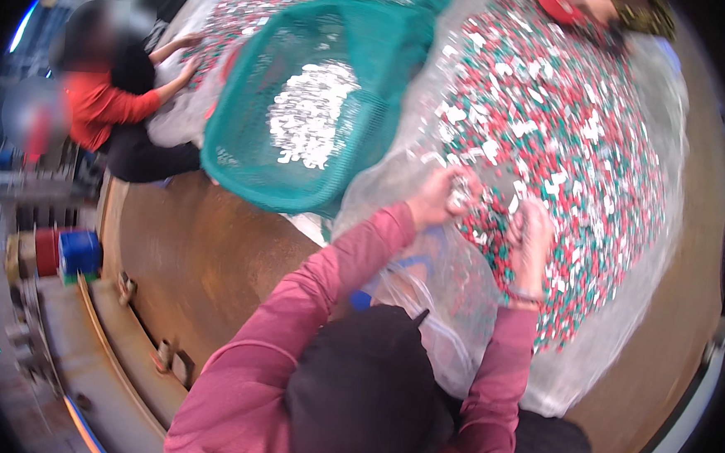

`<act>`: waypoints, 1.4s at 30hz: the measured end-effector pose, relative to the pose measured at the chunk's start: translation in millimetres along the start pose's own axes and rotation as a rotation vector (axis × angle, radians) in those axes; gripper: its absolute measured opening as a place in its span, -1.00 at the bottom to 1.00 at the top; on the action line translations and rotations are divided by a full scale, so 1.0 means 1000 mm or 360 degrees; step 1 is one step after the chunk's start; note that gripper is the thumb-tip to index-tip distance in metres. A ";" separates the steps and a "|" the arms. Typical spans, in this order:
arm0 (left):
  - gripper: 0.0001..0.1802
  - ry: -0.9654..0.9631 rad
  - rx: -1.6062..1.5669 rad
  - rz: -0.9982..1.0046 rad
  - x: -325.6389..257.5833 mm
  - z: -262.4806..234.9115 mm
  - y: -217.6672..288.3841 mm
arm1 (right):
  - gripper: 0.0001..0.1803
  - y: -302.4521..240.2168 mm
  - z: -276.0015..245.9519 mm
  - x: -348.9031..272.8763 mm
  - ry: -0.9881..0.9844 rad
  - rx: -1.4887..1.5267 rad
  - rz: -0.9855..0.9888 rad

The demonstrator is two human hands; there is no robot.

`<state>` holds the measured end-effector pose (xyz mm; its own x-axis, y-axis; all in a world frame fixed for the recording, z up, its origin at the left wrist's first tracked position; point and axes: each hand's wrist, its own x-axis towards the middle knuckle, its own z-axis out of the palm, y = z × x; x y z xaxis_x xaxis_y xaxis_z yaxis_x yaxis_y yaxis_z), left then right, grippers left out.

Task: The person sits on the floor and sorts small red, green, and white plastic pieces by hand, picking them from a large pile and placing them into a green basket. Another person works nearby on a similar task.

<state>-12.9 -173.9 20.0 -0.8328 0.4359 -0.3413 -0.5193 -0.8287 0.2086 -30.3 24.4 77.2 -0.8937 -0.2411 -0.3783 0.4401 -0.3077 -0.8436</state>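
My left hand is closed around a small bunch of white pieces, held above the near edge of a wide heap of small red, green and white pieces. Just to its right, my right hand is closed with its fingers curled, low over the same heap. A small white piece shows at its fingertips. Larger white pieces lie scattered on top of the red and green ones. What the small pieces are exactly, I cannot tell.
A teal basket holding a pile of white pieces stands left of the heap. Translucent sheeting lies under the heap. A person in red works at another heap on the left. Another person's hand holds something red at the far right.
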 end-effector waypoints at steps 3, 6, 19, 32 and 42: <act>-0.61 0.0076 -0.0255 0.0056 0.008 0.009 -0.021 | -0.81 -0.024 0.016 -0.008 -0.0283 0.0458 0.0012; -0.39 0.0027 -0.0372 0.0052 0.011 0.018 -0.038 | -0.75 -0.027 0.037 -0.010 -0.0278 0.0002 -0.0260; -0.77 0.0198 -0.1103 0.0392 -0.009 0.025 0.001 | -0.89 -0.031 0.074 -0.049 0.0235 -0.1428 -0.1512; -0.35 0.0107 0.1186 0.1013 0.059 0.131 0.222 | -0.61 -0.013 -0.006 -0.024 0.0497 -0.0970 -0.0855; -0.73 0.1298 0.2788 0.0959 -0.014 -0.032 0.048 | -0.66 0.100 0.045 0.054 0.0201 -0.1246 -0.0881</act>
<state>-20.7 -231.1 5.7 -0.9332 -0.3559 -0.0504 -0.2710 0.6047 0.7489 -30.8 -60.7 -10.4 -0.9800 -0.1315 0.1494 -0.1879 0.3634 -0.9125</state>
